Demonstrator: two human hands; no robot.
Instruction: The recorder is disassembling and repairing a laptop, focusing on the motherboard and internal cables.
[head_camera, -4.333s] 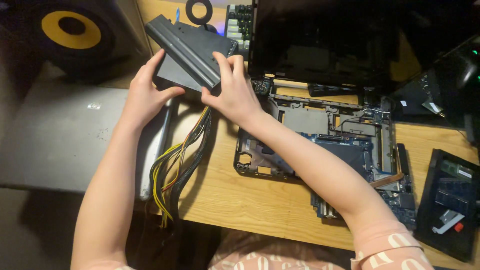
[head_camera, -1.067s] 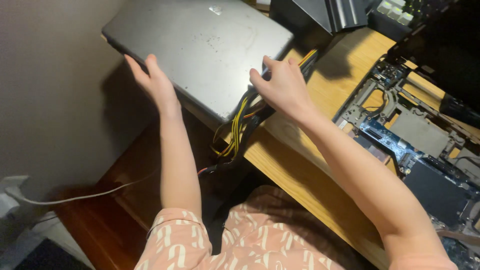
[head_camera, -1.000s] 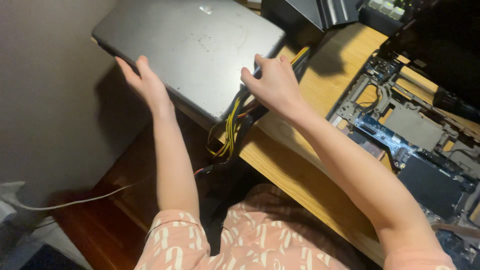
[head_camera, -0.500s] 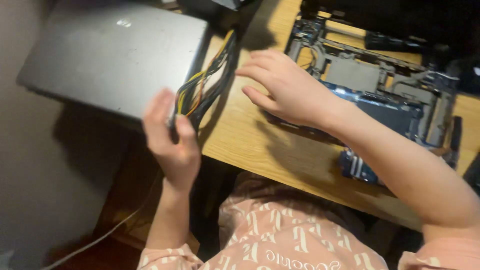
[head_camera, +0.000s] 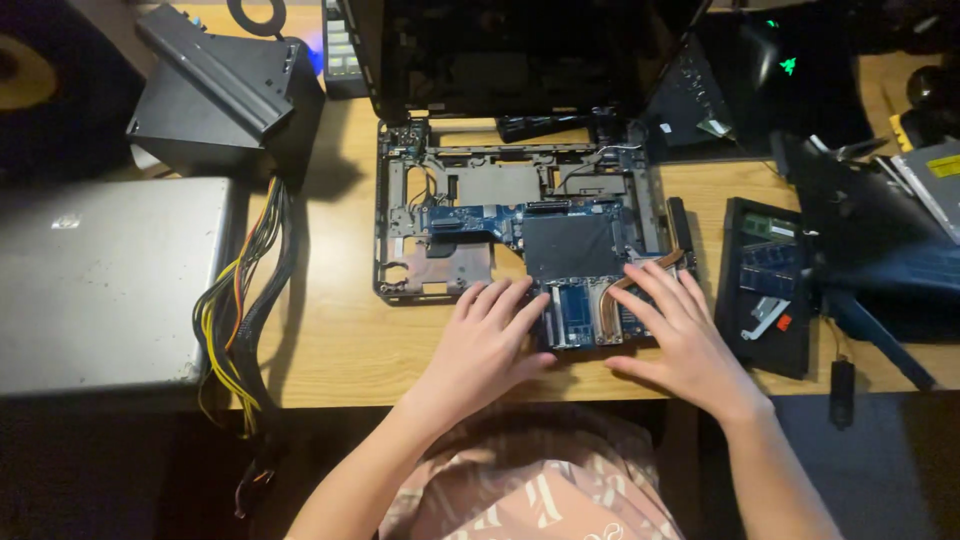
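A dismantled laptop base (head_camera: 500, 215) lies open on the wooden desk (head_camera: 330, 330), its blue circuit board and copper heat pipe exposed, the dark screen tilted up behind it. My left hand (head_camera: 485, 345) rests flat at the base's front edge, fingers spread and touching the board. Just to its right, my right hand (head_camera: 675, 335) lies flat with fingers apart over the heat pipe area. Neither hand holds anything.
A closed silver laptop (head_camera: 105, 285) sits at the left. Beside it a bundle of yellow and black cables (head_camera: 245, 300) hangs from a black power supply box (head_camera: 225, 90). A black cover panel (head_camera: 765, 285) lies to the right, with dark parts beyond.
Both hands let go of the silver laptop at the left and moved right onto the open laptop base. The view swung back over the desk.
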